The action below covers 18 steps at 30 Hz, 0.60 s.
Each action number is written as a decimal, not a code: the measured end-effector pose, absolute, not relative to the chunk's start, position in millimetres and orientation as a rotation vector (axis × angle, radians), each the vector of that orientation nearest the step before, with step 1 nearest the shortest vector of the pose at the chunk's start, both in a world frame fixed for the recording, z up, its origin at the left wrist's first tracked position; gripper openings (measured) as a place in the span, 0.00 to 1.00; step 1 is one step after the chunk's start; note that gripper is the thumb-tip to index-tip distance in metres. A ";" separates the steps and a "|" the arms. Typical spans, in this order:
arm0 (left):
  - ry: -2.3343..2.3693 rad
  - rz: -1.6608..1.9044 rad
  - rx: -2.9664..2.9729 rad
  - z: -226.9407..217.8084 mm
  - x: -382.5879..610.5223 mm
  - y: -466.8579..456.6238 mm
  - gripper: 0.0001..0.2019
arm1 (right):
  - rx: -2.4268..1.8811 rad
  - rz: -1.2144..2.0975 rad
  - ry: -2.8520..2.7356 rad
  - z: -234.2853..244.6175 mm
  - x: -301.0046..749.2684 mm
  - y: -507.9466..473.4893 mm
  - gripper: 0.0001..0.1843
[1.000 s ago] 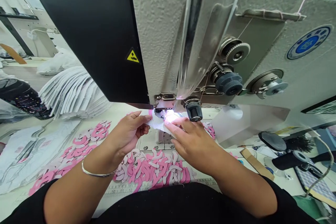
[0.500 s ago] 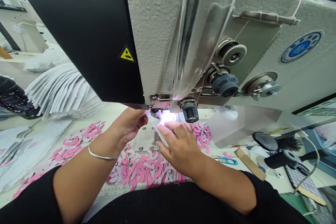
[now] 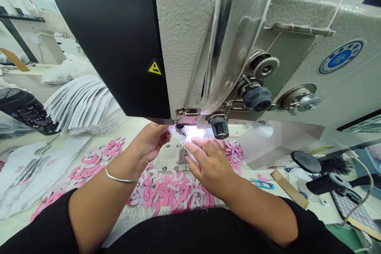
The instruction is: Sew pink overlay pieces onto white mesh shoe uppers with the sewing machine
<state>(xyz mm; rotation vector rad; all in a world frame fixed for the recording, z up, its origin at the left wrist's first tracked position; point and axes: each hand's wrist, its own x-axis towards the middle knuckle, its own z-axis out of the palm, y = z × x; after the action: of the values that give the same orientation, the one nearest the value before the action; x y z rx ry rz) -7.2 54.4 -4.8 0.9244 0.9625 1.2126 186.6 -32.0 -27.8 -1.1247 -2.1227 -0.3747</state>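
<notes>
At 11 o'clock, the black panel (image 3: 119, 39) of the sewing machine head (image 3: 184, 39) carries a yellow triangular warning label (image 3: 154, 68) with a black symbol and no readable wording. At 2 o'clock, a round blue-and-white badge (image 3: 341, 56) is fixed to the machine's grey casing; its ring of lettering is too small to read. At 7 o'clock, a measuring scale (image 3: 131, 219) runs along the near edge of the table, with the numerals 10, 11 and 12 legible and the remaining markings hidden or too small to read.
</notes>
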 end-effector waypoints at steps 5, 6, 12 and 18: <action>0.983 1.146 0.973 -2.2 -11.1 50.6 0.14 | -1.167 -0.346 -2.155 -29.7 189.5 -29.6 0.20; 0.989 1.149 0.981 -2.3 -12.7 47.7 0.15 | -1.178 -0.346 -2.164 -30.2 190.5 -28.5 0.21; 0.965 1.055 1.189 -2.6 -40.4 0.6 0.06 | -1.160 -0.124 -2.038 -26.3 200.3 -16.6 0.15; 0.803 0.233 1.655 -6.0 -82.1 -32.0 0.13 | -0.784 0.354 -1.900 -14.4 222.4 -6.7 0.12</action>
<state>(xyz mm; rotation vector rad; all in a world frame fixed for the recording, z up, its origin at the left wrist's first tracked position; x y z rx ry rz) -82.1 -32.0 -6.0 1.6546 0.8032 0.2330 222.4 -6.7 -14.4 -0.7840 -1.8998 0.3540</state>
